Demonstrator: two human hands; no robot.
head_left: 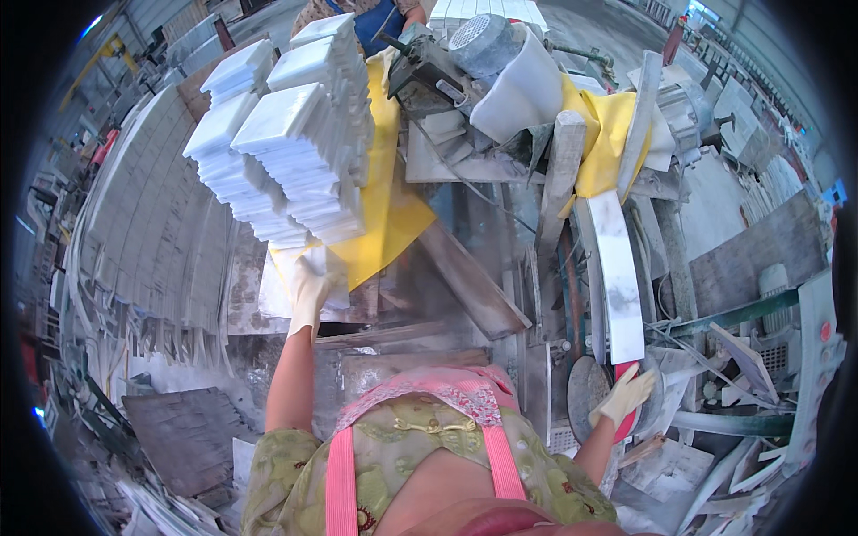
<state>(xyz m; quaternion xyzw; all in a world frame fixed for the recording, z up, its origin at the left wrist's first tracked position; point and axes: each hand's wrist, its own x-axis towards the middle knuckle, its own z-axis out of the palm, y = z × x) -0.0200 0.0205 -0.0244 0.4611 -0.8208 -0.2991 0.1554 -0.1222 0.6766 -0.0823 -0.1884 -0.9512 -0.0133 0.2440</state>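
My left hand (313, 284), in a pale glove, is at a white slab (336, 288) below the tall stacks of white stone tiles (299, 134). Its thumb and fingers are apart; whether they press on the slab is hard to tell. A yellow sheet (386, 237) lies just beyond it. My right hand (623, 396), also gloved, has its fingers spread over the red band (629, 420) at a round grey wheel (585, 397). From this wheel a long white strip with grey marks (617, 277) runs away from me, up to a yellow cloth (608, 134). I see nothing held in either hand.
Past the strip stands a dusty motor (487, 45) beside a white curved cover (518, 94). A wooden plank (474, 281) slants across the middle. Rows of grey slabs (147, 223) line the left. Behind the tiles is another person in a blue apron (380, 25).
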